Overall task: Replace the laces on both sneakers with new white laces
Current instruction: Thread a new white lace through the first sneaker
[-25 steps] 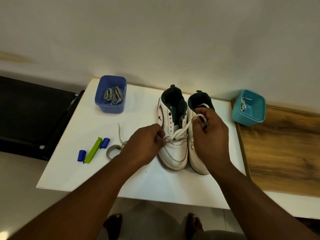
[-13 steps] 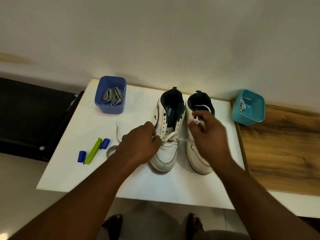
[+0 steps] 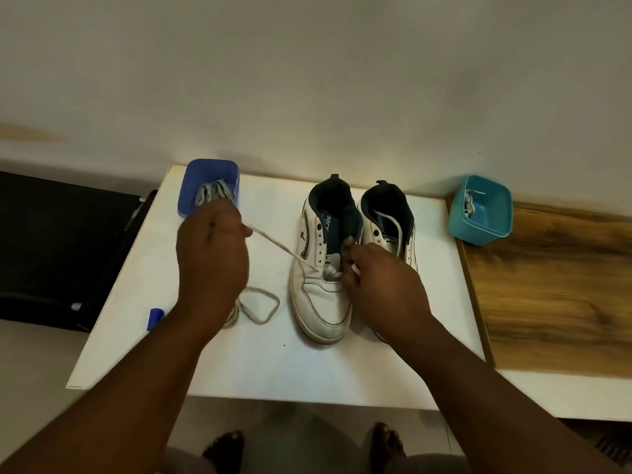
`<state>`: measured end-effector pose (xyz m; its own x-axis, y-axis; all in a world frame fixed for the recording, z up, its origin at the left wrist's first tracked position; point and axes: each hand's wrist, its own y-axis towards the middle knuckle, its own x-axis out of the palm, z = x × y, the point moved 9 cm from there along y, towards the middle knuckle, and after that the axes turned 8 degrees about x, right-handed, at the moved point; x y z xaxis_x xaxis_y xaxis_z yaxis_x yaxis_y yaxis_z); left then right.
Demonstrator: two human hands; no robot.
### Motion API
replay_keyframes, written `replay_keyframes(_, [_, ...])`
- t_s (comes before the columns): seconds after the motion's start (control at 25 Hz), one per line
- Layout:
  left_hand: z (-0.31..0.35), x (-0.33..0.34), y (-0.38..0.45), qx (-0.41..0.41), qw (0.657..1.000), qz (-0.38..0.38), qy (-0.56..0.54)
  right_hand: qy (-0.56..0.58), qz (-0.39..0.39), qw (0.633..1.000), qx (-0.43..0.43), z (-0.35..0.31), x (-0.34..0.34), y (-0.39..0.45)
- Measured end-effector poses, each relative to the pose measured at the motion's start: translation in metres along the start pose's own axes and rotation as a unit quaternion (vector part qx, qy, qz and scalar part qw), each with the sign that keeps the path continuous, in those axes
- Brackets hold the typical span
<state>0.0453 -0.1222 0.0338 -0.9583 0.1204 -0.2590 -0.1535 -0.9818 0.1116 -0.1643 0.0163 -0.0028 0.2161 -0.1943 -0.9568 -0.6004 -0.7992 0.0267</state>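
Plain pale wall behind; rectangular white tabletop [image 3: 260, 367] carries everything, with a wood-grain surface [image 3: 554, 289] adjoining on its right.

Pair of white leather sneakers with dark collars stands mid-table, toes toward the person: left sneaker [image 3: 321, 268] largely unlaced, upper eyelets bare; right sneaker [image 3: 390, 227] just beside it, partly hidden by the wrist.

Left hand [image 3: 210, 258] raised near the blue plastic tub [image 3: 208, 186] of grey used laces, fingers curled, pinching the off-white old lace [image 3: 284, 249]. Lace runs taut to a low eyelet; slack loops on the table below the hand.

Right hand [image 3: 379, 278] clenched over the left sneaker's tongue area, gripping a bit of white lace at the eyelets.

Teal plastic tub [image 3: 482, 210], far right, holds white new laces [image 3: 470, 203].

Small blue clip [image 3: 155, 318] at left edge.

Judgement: lace is limp, light, likely to snag at eyelets; hold near the eyelet, brace the shoe.
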Motion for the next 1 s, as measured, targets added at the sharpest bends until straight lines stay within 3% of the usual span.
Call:
replay_keyframes(0.08, [-0.003,-0.011,0.001,-0.033,0.988,0.087,-0.125,0.003,0.001,1.0,0.002,0.001,-0.001,0.0])
replay_keyframes(0.28, [0.021,-0.015,-0.003,0.035,0.959,0.12,-0.255,-0.002,0.013,1.0,0.006,0.003,-0.004,-0.002])
replay_keyframes(0.44, [0.047,-0.011,-0.007,0.114,0.971,0.078,-0.194,-0.003,-0.017,1.0,-0.005,0.003,0.0,-0.002])
replay_keyframes(0.52, [0.06,-0.001,-0.012,0.149,0.982,0.036,-0.112,0.079,-0.02,0.997,-0.011,0.001,-0.013,0.0])
replay_keyframes(0.6, [0.064,0.007,-0.016,0.154,0.985,0.007,-0.075,0.209,0.057,0.976,0.013,0.008,-0.053,0.002])
replay_keyframes(0.68, [0.066,0.004,-0.019,0.162,0.985,0.017,-0.061,0.322,0.168,0.931,0.042,0.024,-0.1,0.0])
replay_keyframes(0.8, [0.068,-0.005,-0.018,0.164,0.983,0.044,-0.07,0.316,0.256,0.912,0.053,0.035,-0.137,-0.01])
replay_keyframes(1.0, [0.065,-0.01,-0.013,0.134,0.985,0.065,-0.09,0.318,0.308,0.896,0.029,0.027,-0.149,-0.018])
